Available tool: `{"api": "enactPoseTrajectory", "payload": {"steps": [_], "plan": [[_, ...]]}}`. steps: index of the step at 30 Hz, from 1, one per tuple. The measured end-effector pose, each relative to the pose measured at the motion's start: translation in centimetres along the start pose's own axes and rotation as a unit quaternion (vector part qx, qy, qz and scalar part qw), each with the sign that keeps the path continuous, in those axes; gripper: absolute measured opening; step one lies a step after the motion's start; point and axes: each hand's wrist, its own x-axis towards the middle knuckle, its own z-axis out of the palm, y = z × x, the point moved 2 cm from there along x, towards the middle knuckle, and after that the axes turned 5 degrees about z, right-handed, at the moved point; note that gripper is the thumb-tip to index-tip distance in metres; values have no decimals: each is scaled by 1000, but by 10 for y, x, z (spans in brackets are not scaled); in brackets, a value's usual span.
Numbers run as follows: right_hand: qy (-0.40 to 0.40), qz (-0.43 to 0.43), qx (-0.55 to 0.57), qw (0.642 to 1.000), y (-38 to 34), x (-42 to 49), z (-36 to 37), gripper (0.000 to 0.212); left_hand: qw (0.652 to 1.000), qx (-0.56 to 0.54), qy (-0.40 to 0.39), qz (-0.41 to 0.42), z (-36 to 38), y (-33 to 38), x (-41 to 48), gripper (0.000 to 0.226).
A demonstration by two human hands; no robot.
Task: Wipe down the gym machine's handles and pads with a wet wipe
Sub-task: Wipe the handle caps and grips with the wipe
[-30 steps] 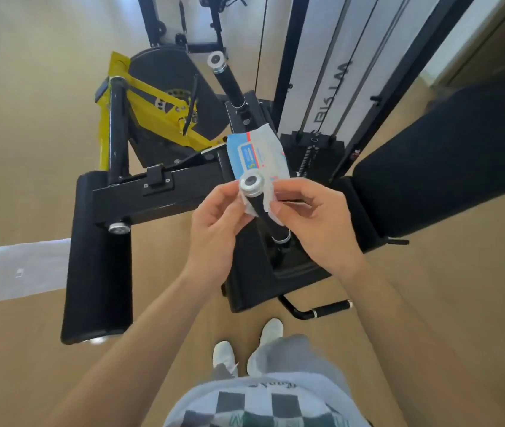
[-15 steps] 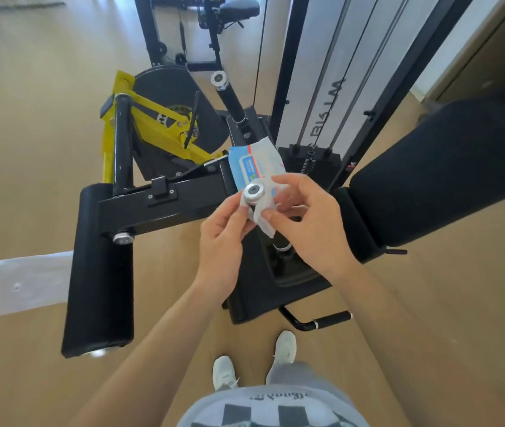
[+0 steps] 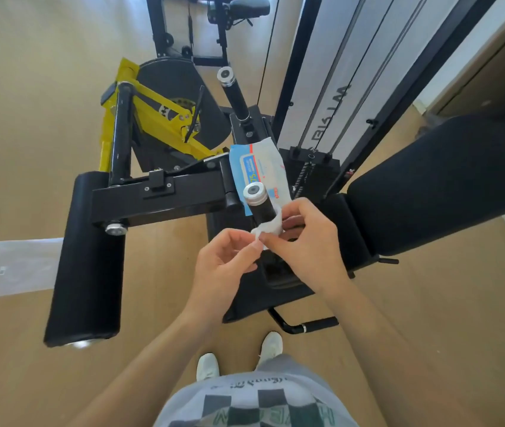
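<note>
One wipe [image 3: 271,227], white, wrapped round the near handle [image 3: 259,208] below its silver cap. The right hand [image 3: 306,251], fingers curled, presses the wipe to the handle. The left hand [image 3: 225,266] pinches the wipe's loose end between thumb and forefinger. One wipe pack [image 3: 260,169], just behind the handle. One roller pad [image 3: 86,257] at left; one back pad [image 3: 439,186] at right.

Bare floor [image 3: 29,149] far left, roller pad [image 3: 87,257] and back pad [image 3: 429,186] flanking handle [image 3: 262,208]
</note>
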Motion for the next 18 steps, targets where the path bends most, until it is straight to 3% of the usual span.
{"api": "enactPoseTrajectory", "payload": {"steps": [5,11,15,18], "plan": [[-22,-57,70,996,-14,3,-13,33,998,-52,27,-1,7,9,12,19],[-6,-14,66,998,6,0,-9,20,998,-53,42,10,8,2,23,21],[-24,-2,40,999,13,0,-7,27,1000,-8,-9,-17,15,-10,17,24],[-27,-23,49,998,3,3,-9,31,1000,-9,-1,19,13,2,19,27]]}}
